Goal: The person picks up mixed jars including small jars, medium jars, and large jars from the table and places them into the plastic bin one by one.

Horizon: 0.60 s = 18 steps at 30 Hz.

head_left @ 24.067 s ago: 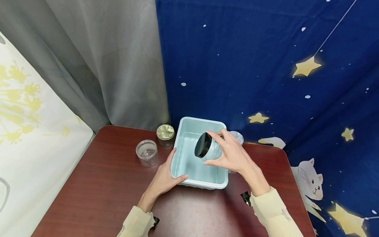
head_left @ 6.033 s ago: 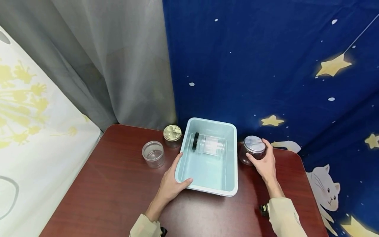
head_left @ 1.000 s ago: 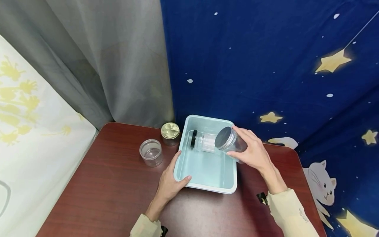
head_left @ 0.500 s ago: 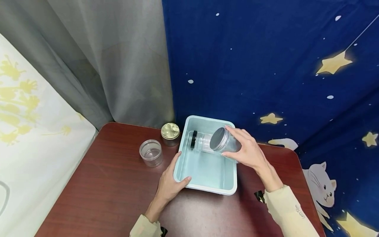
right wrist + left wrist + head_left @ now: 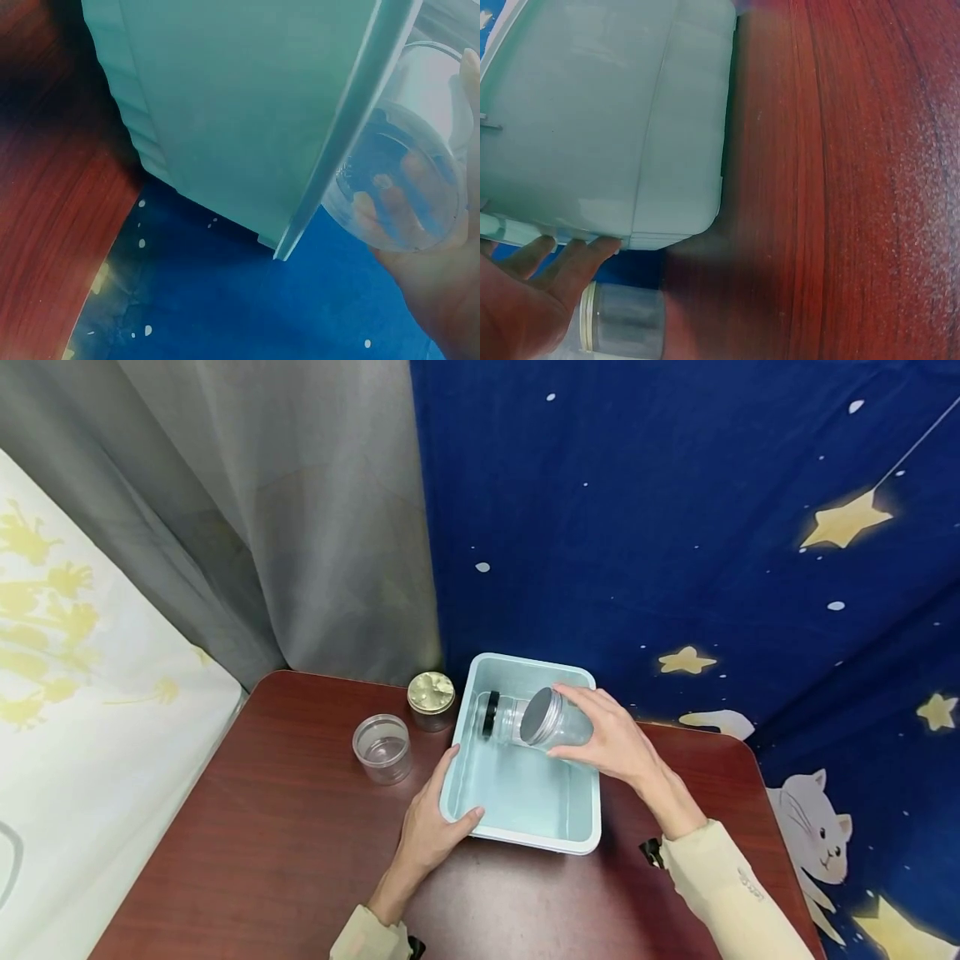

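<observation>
A light blue plastic bin [image 5: 525, 839] stands on the table. My left hand [image 5: 429, 828] holds its near left corner, thumb over the front rim and fingers along the left side. My right hand [image 5: 615, 739] grips a clear jar with a silver lid [image 5: 542, 716], tilted with the lid facing left, over the bin. In the right wrist view the jar's clear bottom [image 5: 397, 180] shows beside the bin's rim, fingers wrapped behind it. Inside the bin a clear jar with a black lid [image 5: 491, 715] lies on its side, partly hidden by the held jar.
Left of the bin stand a jar with a gold lid [image 5: 431, 693] and a clear jar without a lid [image 5: 383, 749]. The reddish-brown table [image 5: 285, 827] ends at the back against grey and dark blue curtains [image 5: 637, 527].
The black-lidded jar, held by my right hand long before, now lies in the bin. My right hand has lifted the silver-lidded jar from the table and moved it left over the bin.
</observation>
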Each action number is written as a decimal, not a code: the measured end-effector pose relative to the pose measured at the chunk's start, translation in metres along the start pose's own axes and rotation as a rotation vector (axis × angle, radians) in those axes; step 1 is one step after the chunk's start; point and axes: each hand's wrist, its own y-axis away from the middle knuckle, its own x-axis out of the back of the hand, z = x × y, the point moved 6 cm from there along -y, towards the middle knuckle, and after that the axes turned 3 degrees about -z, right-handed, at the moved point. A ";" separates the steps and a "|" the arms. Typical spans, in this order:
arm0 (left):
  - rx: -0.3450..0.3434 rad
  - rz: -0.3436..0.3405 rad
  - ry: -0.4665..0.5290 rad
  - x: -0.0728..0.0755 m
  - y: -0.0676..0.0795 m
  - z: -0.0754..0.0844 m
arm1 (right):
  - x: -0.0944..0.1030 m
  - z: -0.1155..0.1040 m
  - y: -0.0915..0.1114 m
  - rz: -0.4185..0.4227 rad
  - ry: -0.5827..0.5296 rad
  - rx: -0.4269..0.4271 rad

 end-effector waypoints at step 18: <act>-0.004 0.008 -0.003 0.000 0.000 0.000 | -0.025 0.002 -0.005 -0.134 -0.015 -0.012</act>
